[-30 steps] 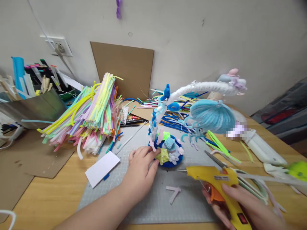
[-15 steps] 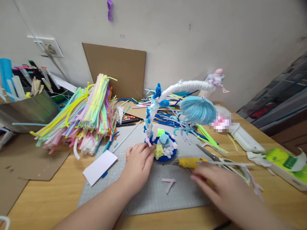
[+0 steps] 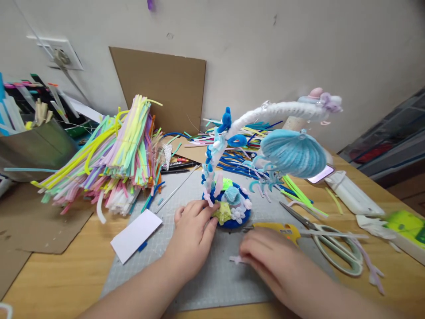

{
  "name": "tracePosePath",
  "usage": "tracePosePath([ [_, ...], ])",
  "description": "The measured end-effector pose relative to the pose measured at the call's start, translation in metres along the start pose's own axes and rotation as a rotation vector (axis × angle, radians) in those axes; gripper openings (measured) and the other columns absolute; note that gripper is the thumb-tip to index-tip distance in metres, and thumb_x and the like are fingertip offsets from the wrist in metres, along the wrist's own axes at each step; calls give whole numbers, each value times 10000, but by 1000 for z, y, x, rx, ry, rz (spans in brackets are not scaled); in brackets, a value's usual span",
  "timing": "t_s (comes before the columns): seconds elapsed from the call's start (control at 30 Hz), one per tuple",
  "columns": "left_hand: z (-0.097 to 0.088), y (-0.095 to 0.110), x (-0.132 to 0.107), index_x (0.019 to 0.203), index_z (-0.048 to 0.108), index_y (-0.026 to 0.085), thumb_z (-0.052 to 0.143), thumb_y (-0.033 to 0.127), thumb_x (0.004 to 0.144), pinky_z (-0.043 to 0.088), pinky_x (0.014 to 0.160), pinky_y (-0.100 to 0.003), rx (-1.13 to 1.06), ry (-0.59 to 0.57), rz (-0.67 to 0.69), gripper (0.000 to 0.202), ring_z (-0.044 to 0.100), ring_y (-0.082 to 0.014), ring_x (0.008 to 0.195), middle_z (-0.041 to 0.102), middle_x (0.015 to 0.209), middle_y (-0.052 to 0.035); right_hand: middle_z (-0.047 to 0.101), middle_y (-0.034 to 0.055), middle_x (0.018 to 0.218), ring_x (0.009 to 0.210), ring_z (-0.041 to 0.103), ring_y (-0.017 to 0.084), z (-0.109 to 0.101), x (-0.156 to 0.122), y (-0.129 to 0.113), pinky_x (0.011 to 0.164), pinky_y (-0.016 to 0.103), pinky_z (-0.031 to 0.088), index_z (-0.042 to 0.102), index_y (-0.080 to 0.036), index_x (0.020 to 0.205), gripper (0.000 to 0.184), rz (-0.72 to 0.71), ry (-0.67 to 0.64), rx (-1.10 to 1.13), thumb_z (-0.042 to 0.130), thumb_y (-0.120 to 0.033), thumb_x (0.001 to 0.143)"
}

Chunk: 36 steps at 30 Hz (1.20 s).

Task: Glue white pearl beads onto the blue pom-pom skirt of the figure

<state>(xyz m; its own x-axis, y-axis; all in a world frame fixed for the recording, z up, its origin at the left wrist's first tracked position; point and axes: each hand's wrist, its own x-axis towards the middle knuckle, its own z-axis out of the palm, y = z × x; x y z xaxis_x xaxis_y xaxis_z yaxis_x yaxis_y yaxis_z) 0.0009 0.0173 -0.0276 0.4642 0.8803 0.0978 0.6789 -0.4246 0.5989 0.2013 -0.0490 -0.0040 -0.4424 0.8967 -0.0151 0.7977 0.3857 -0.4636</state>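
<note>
Left hand (image 3: 194, 230): my fingers curl against the near left edge of the fuzzy blue base (image 3: 229, 225), beside a yellow star (image 3: 223, 212); I cannot tell whether they grip or only rest
Right hand (image 3: 272, 252): bent low over the grey mat (image 3: 212, 283), fingertips drawn together at a pale pink strip (image 3: 234, 259); I cannot tell if it is pinched
Blue base: on the mat, mid scene, rounded, crowded with the star, a white flower (image 3: 238, 215) and a ribbed blue piece (image 3: 232, 195)
White arch (image 3: 275, 111): soft and thick, rising above the base and bending right
Blue shell (image 3: 295, 155): a ribbed fan below the arch; weight so far right could tip everything if my left hand slips
Glue gun (image 3: 290, 229): yellow plastic, just beyond my right hand, nozzle near the base; a careless knuckle could knock it or meet a hot tip
Scissors (image 3: 300, 219): metal blades, pale looped handles, right; the gun's white stick (image 3: 352, 235) crosses them, so pulling one could drag the other
</note>
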Motion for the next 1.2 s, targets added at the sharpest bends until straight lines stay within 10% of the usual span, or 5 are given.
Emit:
tracePosePath([
  [0.2,0,-1,0,1297,529,297,357,316,975,272,1007,-521,-12,-11,-3,366,452,-254,1224,567,1294,-58,631,56,888,851,602,208,-32,37,14,749,318,466,611,-188,894,149,31,246,-18,493,-98,912],
  [0.47,0,-1,-2,1264,549,277,380,315,964,288,1008,-513,-6,-12,-9,346,469,-262,1209,574,1277,-64,646,80,954,871,643,238,-23,71,6,696,316,445,651,-174,980,215,31,98,-399,479,-59,921],
  [1.2,-2,2,-2,1196,570,256,434,289,950,301,976,-503,-29,2,-3,284,487,-254,1172,599,1201,-58,596,49,920,809,615,224,-15,71,4,651,306,386,619,-188,931,226,92,6,-374,467,-23,901],
])
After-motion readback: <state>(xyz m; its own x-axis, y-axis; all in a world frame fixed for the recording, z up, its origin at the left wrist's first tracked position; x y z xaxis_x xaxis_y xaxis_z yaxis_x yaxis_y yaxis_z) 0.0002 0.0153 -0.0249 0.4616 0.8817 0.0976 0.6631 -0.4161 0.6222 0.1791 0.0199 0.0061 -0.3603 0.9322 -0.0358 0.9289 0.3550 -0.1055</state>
